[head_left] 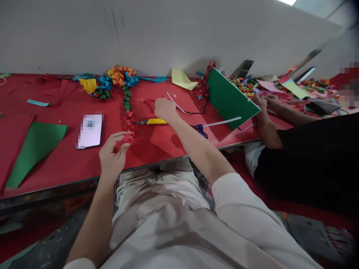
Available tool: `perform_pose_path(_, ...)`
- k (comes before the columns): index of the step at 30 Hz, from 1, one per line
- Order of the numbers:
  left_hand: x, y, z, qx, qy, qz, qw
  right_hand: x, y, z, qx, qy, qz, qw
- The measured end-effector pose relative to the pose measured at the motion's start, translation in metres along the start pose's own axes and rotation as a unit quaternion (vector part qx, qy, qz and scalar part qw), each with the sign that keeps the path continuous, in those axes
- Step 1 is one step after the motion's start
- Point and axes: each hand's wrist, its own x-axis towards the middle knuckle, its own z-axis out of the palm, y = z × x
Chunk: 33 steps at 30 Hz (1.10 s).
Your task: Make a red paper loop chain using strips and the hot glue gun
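Observation:
My left hand (pixel 113 155) pinches the near end of a paper chain (pixel 127 101) between thumb and fingers. Red loops make up this end; the chain runs back through green loops to blue and orange ones heaped by the wall. Reaching across the table, my right hand (pixel 165 110) is closed, its fingertips turned down and mostly hidden. Just left of it lies a thin red paper strip (pixel 147 102); whether the fingers grip something cannot be made out. Beside that hand lies a cutter knife (pixel 157 121) with a yellow handle and dark blade, pointing toward the chain.
A phone (pixel 90 130) lies left, near green paper (pixel 39 145). A green board (pixel 230 99) leans at the right, with a translucent glue stick (pixel 221 121) before it. Beyond it, a co-worker's hands (pixel 263 102) work among colourful paper pieces. Yellow paper (pixel 182 79) lies near the wall.

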Motion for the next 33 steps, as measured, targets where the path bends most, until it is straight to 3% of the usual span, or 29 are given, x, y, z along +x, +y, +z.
perform_pose_path(2, 0.005, 0.002, 0.008, -0.009, 0.011, -0.007, 1.000, -0.022, -0.003, -0.010, 0.005, 0.047, 0.001, 0.999)
perform_pose_path(4, 0.009, 0.002, 0.017, -0.039, 0.040, -0.033, 0.998, -0.056, 0.000, -0.015, 0.077, 0.134, -0.081, 0.985)
perform_pose_path(6, 0.011, -0.001, 0.027, -0.094, 0.071, -0.058, 0.991, -0.095, 0.009, -0.014, 0.158, 0.203, -0.190, 0.947)
perform_pose_path(8, 0.011, -0.004, 0.033, -0.146, 0.076, -0.074, 0.984, -0.131, 0.023, -0.008, 0.207, 0.255, -0.237, 0.914)
perform_pose_path(11, 0.010, -0.004, 0.038, -0.160, 0.062, -0.088, 0.981, -0.163, 0.044, 0.005, 0.203, 0.265, -0.251, 0.909)
perform_pose_path(18, 0.010, 0.007, 0.042, -0.122, 0.060, -0.093, 0.986, -0.173, 0.062, 0.015, 0.213, 0.271, -0.235, 0.909)
perform_pose_path(23, 0.008, 0.006, 0.042, -0.096, 0.036, -0.093, 0.990, -0.174, 0.056, 0.024, 0.247, 0.282, -0.236, 0.897)
perform_pose_path(29, 0.007, 0.006, 0.042, -0.084, 0.053, -0.132, 0.986, -0.172, 0.050, 0.032, 0.301, 0.319, -0.218, 0.872)
perform_pose_path(33, 0.007, 0.010, 0.043, -0.084, 0.038, -0.146, 0.985, -0.172, 0.048, 0.035, 0.308, 0.310, -0.219, 0.872)
